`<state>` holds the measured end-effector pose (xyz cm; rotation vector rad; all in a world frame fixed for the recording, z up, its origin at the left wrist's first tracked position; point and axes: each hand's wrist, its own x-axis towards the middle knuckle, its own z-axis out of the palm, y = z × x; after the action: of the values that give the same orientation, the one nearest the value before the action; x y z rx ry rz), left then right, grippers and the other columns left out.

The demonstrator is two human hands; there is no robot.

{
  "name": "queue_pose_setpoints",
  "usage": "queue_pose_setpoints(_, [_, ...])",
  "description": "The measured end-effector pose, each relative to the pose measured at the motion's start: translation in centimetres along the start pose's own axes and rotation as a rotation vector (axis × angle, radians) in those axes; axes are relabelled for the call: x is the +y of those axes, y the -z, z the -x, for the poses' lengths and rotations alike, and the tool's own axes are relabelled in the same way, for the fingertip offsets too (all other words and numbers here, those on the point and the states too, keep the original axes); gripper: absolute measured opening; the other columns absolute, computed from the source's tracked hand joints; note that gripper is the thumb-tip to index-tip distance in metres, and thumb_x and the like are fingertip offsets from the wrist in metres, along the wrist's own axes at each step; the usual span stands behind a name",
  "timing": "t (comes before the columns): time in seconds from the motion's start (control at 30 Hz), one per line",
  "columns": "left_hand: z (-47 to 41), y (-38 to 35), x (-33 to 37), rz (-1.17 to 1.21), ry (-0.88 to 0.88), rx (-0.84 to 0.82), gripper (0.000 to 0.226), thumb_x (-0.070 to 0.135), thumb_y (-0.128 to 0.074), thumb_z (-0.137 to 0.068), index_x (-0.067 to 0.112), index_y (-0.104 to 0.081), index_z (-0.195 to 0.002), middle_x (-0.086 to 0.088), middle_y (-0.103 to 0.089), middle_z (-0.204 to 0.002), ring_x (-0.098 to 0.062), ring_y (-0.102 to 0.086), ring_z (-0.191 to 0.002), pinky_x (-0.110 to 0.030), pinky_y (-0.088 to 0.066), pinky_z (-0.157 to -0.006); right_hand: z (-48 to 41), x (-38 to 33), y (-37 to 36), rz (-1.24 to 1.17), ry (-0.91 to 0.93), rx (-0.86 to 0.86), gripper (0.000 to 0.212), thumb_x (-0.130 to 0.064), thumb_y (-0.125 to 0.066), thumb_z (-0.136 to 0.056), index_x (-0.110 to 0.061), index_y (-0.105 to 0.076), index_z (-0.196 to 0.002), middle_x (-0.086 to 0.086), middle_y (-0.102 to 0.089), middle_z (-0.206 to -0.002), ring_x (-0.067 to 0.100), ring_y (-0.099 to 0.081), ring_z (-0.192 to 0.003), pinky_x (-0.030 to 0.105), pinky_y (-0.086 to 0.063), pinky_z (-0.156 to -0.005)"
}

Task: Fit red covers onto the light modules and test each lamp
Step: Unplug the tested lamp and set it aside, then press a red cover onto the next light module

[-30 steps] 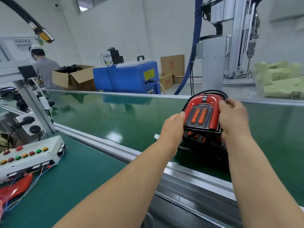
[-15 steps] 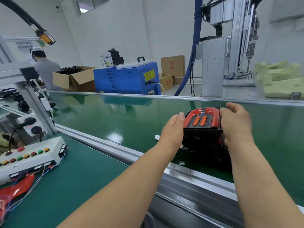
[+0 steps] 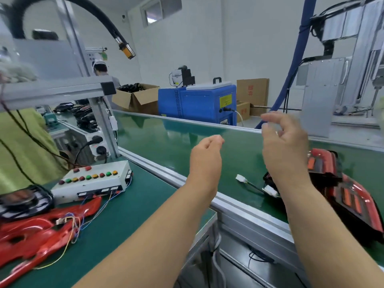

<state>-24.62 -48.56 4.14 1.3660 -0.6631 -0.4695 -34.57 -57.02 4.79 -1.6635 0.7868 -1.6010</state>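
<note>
Although motion blur softens parts of the head view, both hands read clearly enough. The left hand [image 3: 205,156] hangs over the glossy green conveyor belt [image 3: 166,142] with its fingers loosely curled inward and nothing in them. The right hand [image 3: 284,146] is raised beside it, fingers half bent and apart, likewise holding nothing; its fingertips are smeared, so their exact pose is uncertain.

Just right of the right hand, a red-and-black lamp module with orange inserts [image 3: 322,165] lies on the belt, its left edge covered by the wrist. Below that hand and nearer the person lies a second red-covered lamp [image 3: 353,206], cut by the frame's right edge.

Between the two forearms, a white plastic connector [image 3: 241,178] on black leads rests on the belt. A second white connector [image 3: 270,190] sits against the right forearm's outline, and where its wires run is hidden.

Well to the left of the left hand, loose glossy red covers [image 3: 35,231] lie on the green bench mat, cut off at the left and bottom, with thin coloured wires across them. Beyond them sits a white control box with coloured buttons [image 3: 91,181]. A dark round object [image 3: 22,200] beside the box is too blurred to name. Far beyond the hands stands a blue machine cabinet [image 3: 197,102].
</note>
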Motion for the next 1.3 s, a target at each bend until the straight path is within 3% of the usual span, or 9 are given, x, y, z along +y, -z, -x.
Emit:
queue_pose_setpoints(0.1, [0.1, 3.4, 0.3, 0.054, -0.034, 0.091, 0.018, 0.02, -0.054, -0.099, 0.026, -0.068, -0.09, 0.005, -0.072, -0.102, -0.013, -0.065, -0.105, -0.035, -0.052, -0.098, 1.9, -0.9, -3.2, -0.052, -0.011, -0.119, 0.022, -0.011, -0.055, -0.094, -0.027, -0.069, -0.097, -0.009, -0.061, -0.102, 0.019, -0.057, -0.092, 0.039, -0.048, -0.088])
queue_pose_setpoints(0.23, [0.5, 8.0, 0.3, 0.092, -0.034, 0.176, 0.021, 0.017, -0.051, -0.1, 0.024, -0.069, -0.091, 0.004, -0.073, -0.1, -0.012, -0.066, -0.1, -0.029, -0.053, -0.086, 4.6, -2.2, -7.2, -0.099, -0.025, -0.245, 0.025, -0.009, -0.052, -0.095, -0.028, -0.068, -0.096, -0.019, -0.059, -0.108, 0.017, -0.056, -0.088, 0.038, -0.05, -0.087])
queue_pose_setpoints(0.37, [1.1, 12.8, 0.4, 0.102, -0.039, 0.274, 0.022, 0.015, -0.05, -0.101, 0.023, -0.069, -0.092, 0.004, -0.073, -0.099, -0.012, -0.066, -0.099, -0.027, -0.054, -0.082, 7.6, -3.8, -11.5, -0.163, -0.043, -0.373, 0.026, -0.009, -0.051, -0.096, -0.029, -0.068, -0.096, -0.021, -0.058, -0.109, 0.01, -0.055, -0.089, 0.028, -0.045, -0.087])
queue_pose_setpoints(0.5, [2.0, 17.5, 1.0, 0.116, -0.053, 0.367, 0.024, 0.012, -0.048, -0.102, 0.02, -0.069, -0.092, 0.004, -0.072, -0.095, -0.011, -0.064, -0.092, -0.023, -0.052, -0.076, 10.6, -5.7, -15.4, -0.181, 0.006, -0.503, 0.026, -0.008, -0.052, -0.094, -0.029, -0.066, -0.095, -0.024, -0.055, -0.104, -0.019, -0.049, -0.097, 0.0, -0.033, -0.083])
queue_pose_setpoints(0.57, [2.7, 19.8, 1.3, 0.106, -0.062, 0.408, 0.025, 0.012, -0.048, -0.102, 0.02, -0.069, -0.09, 0.005, -0.071, -0.092, -0.01, -0.063, -0.089, -0.024, -0.052, -0.076, 12.1, -6.5, -17.2, -0.189, 0.023, -0.568, 0.024, -0.008, -0.053, -0.094, -0.028, -0.066, -0.096, -0.025, -0.054, -0.103, -0.025, -0.046, -0.094, -0.005, -0.03, -0.079])
queue_pose_setpoints(0.87, [6.3, 29.8, 1.8, 0.05, -0.102, 0.608, 0.03, 0.008, -0.051, -0.1, 0.024, -0.072, -0.086, 0.004, -0.074, -0.094, -0.01, -0.066, -0.093, -0.028, -0.054, -0.083, 19.1, -10.3, -24.0, -0.218, 0.054, -0.792, 0.026, -0.013, -0.056, -0.092, -0.038, -0.064, -0.087, -0.022, -0.059, -0.102, -0.021, -0.049, -0.092, -0.004, -0.032, -0.073])
queue_pose_setpoints(1.0, [7.9, 33.6, 1.5, 0.009, -0.1, 0.691, 0.029, 0.009, -0.055, -0.097, 0.027, -0.072, -0.082, 0.009, -0.073, -0.083, -0.006, -0.064, -0.081, -0.028, -0.054, -0.081, 22.0, -11.6, -26.4, -0.229, 0.074, -0.888, 0.022, -0.014, -0.056, -0.093, -0.033, -0.067, -0.093, -0.016, -0.061, -0.107, -0.015, -0.051, -0.096, -0.003, -0.031, -0.078])
queue_pose_setpoints(1.17, [9.5, 37.9, 0.8, -0.014, -0.09, 0.778, 0.03, 0.006, -0.054, -0.097, 0.028, -0.071, -0.087, 0.007, -0.074, -0.096, -0.009, -0.066, -0.092, -0.028, -0.055, -0.083, 25.5, -13.1, -29.1, -0.222, 0.106, -0.989, 0.021, -0.012, -0.055, -0.093, -0.026, -0.069, -0.1, -0.019, -0.058, -0.102, -0.02, -0.047, -0.092, -0.006, -0.029, -0.076])
queue_pose_setpoints(1.3, [10.3, 41.0, 0.2, -0.007, -0.07, 0.849, 0.028, 0.005, -0.056, -0.096, 0.026, -0.072, -0.087, 0.011, -0.073, -0.084, -0.001, -0.063, -0.073, -0.021, -0.056, -0.072, 27.7, -13.9, -31.0, -0.221, 0.103, -1.048, 0.023, -0.011, -0.054, -0.094, -0.026, -0.068, -0.104, -0.011, -0.061, -0.109, -0.004, -0.051, -0.097, -0.004, -0.031, -0.077])
